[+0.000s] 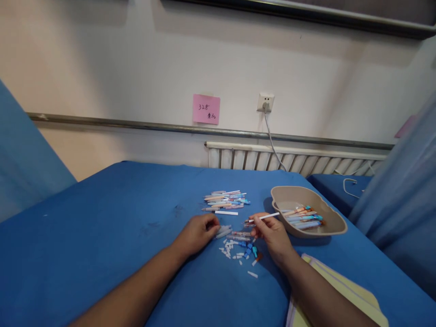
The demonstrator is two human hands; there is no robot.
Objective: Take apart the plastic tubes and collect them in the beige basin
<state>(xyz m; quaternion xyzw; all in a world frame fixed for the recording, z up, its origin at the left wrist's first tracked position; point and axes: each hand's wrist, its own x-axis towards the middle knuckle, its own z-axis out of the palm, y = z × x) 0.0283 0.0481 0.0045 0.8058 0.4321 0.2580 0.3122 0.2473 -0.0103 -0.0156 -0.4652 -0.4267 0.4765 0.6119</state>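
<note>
My right hand (pixel 272 236) pinches a slim white pen refill (pixel 267 217) with a dark tip, held slanting above the blue cloth. My left hand (pixel 199 232) has its fingers closed together at a small group of translucent pen barrels (pixel 224 230); whether something is between its fingertips is hidden. Patterned pen barrels (pixel 239 236) lie between the hands. Nearer to me are scattered small white tips (pixel 227 249) and several blue pen parts (pixel 249 250). Beyond the hands lies a pile of pens and pen parts (pixel 225 198), with another white refill (pixel 226 213) at its near edge.
A beige basin (pixel 332 221) with several assembled-looking pens (pixel 304 218) stands on the right. A yellow folded cloth or paper (pixel 344 290) lies under my right forearm. Behind the blue-covered table (pixel 102 227) are a radiator (pixel 245 156) and a plugged-in socket (pixel 265 102).
</note>
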